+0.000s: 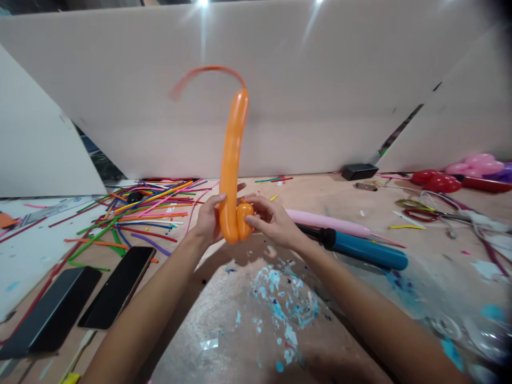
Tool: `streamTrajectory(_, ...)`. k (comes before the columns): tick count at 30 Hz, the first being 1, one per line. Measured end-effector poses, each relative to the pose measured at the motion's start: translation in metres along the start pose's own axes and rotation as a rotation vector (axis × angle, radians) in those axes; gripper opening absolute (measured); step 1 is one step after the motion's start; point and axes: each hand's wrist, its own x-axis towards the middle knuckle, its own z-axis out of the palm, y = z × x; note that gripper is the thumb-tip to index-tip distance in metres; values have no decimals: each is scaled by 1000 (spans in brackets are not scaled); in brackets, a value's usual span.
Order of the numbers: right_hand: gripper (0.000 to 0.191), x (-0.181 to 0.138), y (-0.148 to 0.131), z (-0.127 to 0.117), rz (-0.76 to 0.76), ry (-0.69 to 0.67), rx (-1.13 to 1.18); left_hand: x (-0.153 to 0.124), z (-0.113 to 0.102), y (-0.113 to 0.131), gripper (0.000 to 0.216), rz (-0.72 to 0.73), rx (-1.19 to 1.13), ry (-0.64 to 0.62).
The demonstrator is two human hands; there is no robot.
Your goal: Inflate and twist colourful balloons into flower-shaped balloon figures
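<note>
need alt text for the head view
The person's left hand and right hand hold an orange balloon, folded at its lower end, with its thin uninflated tail curving leftward on top. Uninflated balloons in many colours and a black phone lie to the left, a blue pump and pink balloon to the right.

You hold an orange balloon (232, 154) near-upright above the bench (320, 193), base doubled back, thin tail (216, 68) arching toward the left edge.
</note>
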Motion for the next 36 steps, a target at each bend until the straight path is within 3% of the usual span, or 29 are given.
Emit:
streamTrajectory(7,34,-3,0,4,8,61,-149,3,-4,-10,60,-96,10,-124)
streamTrajectory(13,35,-1,-9,6,-47,79,67,3,-3,-9,42,-24,109,-5)
streamTrajectory(16,39,1,-11,3,45,150,146,2,2,-9,39,91,157,15)
streamTrajectory(22,31,5,-15,-20,300,271,489,4,11,-12,22,408,134,206)
streamTrajectory(24,25,4,-14,-25,398,213,570,3,13,-8,23,446,56,211)
streamTrajectory(28,26,2,-9,-23,571,-144,562,-2,18,0,21,467,-59,128)
streamTrajectory(30,31,1,-8,-19,599,-254,525,-5,20,3,20,451,-69,84)
streamTrajectory(36,44,1,-10,-17,567,-299,473,-5,19,3,20,423,-62,86)
